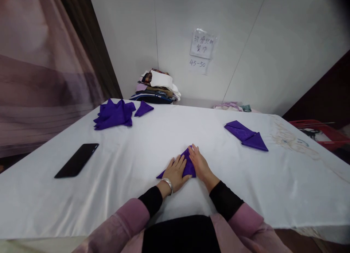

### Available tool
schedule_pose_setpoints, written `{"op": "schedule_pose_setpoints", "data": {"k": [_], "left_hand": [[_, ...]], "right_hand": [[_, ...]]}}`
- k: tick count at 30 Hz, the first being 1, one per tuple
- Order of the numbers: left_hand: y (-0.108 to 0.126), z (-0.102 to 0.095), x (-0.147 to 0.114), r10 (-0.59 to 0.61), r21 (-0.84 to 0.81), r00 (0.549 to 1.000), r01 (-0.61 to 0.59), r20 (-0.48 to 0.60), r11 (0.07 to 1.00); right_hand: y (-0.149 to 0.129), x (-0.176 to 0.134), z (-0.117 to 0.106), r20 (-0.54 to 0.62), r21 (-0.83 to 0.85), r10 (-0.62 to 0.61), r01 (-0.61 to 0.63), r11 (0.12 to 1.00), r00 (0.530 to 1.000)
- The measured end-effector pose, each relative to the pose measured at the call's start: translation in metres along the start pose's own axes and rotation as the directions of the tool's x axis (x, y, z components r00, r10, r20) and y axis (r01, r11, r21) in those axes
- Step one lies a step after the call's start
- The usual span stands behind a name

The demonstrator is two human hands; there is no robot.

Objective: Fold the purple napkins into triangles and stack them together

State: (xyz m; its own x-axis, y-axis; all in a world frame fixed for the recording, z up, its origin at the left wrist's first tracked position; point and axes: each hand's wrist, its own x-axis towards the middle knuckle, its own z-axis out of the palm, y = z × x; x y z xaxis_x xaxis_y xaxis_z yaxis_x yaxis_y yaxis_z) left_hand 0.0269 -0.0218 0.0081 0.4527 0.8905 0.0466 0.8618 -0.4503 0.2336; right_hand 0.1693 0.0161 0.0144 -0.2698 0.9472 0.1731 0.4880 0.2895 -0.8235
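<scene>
A purple cloth napkin (188,168), folded into a triangle, lies on the white tablecloth (175,132) in front of me. My left hand (176,172) rests flat across its left and middle part, fingers stretched out, a silver bangle at the wrist. Along the napkin's right edge stands my right hand (199,163), its fingers straight and the inner side touching the cloth near the tip. Part of the napkin is hidden beneath the left hand. Neither hand grips the fabric.
At the back left are a pile of purple napkins (115,114) and a small folded triangle (143,109). Folded purple napkins (246,135) lie to the right. A black phone (77,160) is at left. Beyond the table are stacked clothes (157,87) and a red basket (325,134).
</scene>
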Motion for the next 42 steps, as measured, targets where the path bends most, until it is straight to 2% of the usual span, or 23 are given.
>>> {"op": "schedule_pose_setpoints", "data": {"k": [2, 3, 6, 9, 14, 18, 21, 23, 25, 27, 30, 32, 37, 42], "left_hand": [[-0.001, 0.002, -0.001, -0.001, 0.005, 1.000, 0.001, -0.010, 1.000], [-0.001, 0.002, -0.001, 0.001, 0.007, 1.000, -0.001, -0.012, 1.000], [0.001, -0.001, -0.001, -0.006, 0.004, 1.000, 0.006, -0.002, 1.000], [0.003, -0.003, -0.001, -0.024, 0.006, 1.000, 0.024, 0.016, 1.000], [0.001, 0.000, 0.000, -0.017, 0.018, 1.000, 0.016, 0.019, 1.000], [0.001, 0.000, 0.000, -0.026, 0.021, 0.999, 0.026, 0.027, 0.999], [0.002, -0.001, 0.000, -0.025, 0.027, 0.999, 0.025, 0.024, 0.999], [0.002, -0.002, 0.000, -0.021, 0.029, 1.000, 0.021, 0.019, 0.999], [0.002, -0.002, 0.000, -0.021, 0.028, 1.000, 0.020, 0.017, 0.999], [0.002, -0.001, 0.000, -0.021, 0.024, 1.000, 0.021, 0.014, 0.999], [0.001, 0.000, -0.001, -0.016, 0.011, 1.000, 0.016, -0.006, 1.000], [0.001, 0.001, -0.001, -0.013, 0.003, 1.000, 0.013, -0.020, 1.000], [0.001, -0.001, -0.001, -0.012, 0.009, 1.000, 0.012, -0.012, 1.000], [0.002, -0.001, -0.002, -0.015, 0.040, 1.000, 0.015, -0.016, 0.999]], "right_hand": [[-0.007, 0.000, -0.004, 0.010, 0.143, 0.008, -0.009, 0.990, 1.000], [-0.010, 0.002, -0.006, 0.030, 0.152, -0.008, 0.003, 0.988, 1.000], [-0.012, 0.012, -0.008, 0.171, -0.072, -0.093, 0.107, 0.992, 0.981], [-0.003, 0.028, -0.011, 0.308, -0.325, -0.069, 0.173, 0.930, 0.949], [0.013, 0.043, -0.017, 0.354, -0.482, -0.003, 0.185, 0.856, 0.935], [0.016, 0.046, -0.017, 0.366, -0.487, -0.008, 0.198, 0.850, 0.931], [0.017, 0.053, -0.026, 0.374, -0.379, 0.027, 0.126, 0.917, 0.927], [0.016, 0.056, -0.037, 0.297, -0.248, 0.066, 0.010, 0.969, 0.953], [0.011, 0.054, -0.046, 0.191, -0.162, 0.099, -0.068, 0.985, 0.977], [0.003, 0.045, -0.047, 0.182, -0.198, 0.055, -0.018, 0.980, 0.982], [-0.008, 0.025, -0.038, 0.346, -0.334, -0.108, 0.230, 0.914, 0.932], [-0.011, 0.016, -0.030, 0.409, -0.401, -0.149, 0.324, 0.857, 0.900], [0.000, 0.017, -0.024, 0.434, -0.478, -0.049, 0.276, 0.834, 0.900], [0.008, 0.020, -0.025, 0.426, -0.472, -0.050, 0.268, 0.840, 0.904]]}}
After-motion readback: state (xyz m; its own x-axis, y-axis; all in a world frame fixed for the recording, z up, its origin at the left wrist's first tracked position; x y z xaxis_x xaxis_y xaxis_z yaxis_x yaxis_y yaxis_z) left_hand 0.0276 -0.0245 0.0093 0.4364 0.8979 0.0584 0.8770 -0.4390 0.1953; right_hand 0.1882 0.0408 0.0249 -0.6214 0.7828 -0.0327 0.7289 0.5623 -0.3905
